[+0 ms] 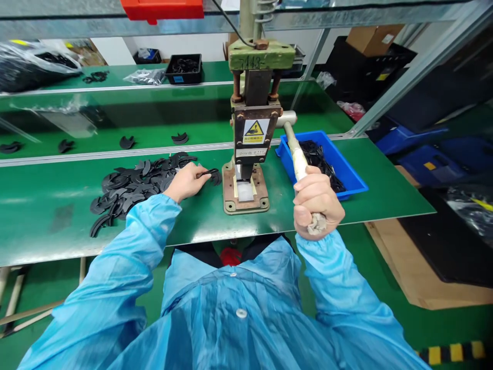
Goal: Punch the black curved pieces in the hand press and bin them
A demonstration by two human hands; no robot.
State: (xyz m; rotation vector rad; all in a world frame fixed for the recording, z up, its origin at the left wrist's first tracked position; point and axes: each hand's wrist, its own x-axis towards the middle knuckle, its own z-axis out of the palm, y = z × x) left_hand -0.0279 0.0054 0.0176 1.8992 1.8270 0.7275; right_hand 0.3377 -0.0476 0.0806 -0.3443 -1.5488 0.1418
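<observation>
My left hand (187,182) pinches a curved black plastic part (214,176) just left of the press base. A heap of similar black curved parts (134,185) lies beside and behind that hand. My right hand (318,204) is wrapped round the taped lever (298,154) of the hand press (254,113), its wrapped end showing below the fist. Under the ram, a pale block (245,191) sits on the brownish base plate (229,198); no black part shows on it.
Right of the press, a blue bin (352,177) holds dark parts. Several black parts, one of them a curved piece (179,138), lie spaced along the green strip behind. A black tray (185,69) stands farther back. A metal shelf edge (77,25) crosses overhead.
</observation>
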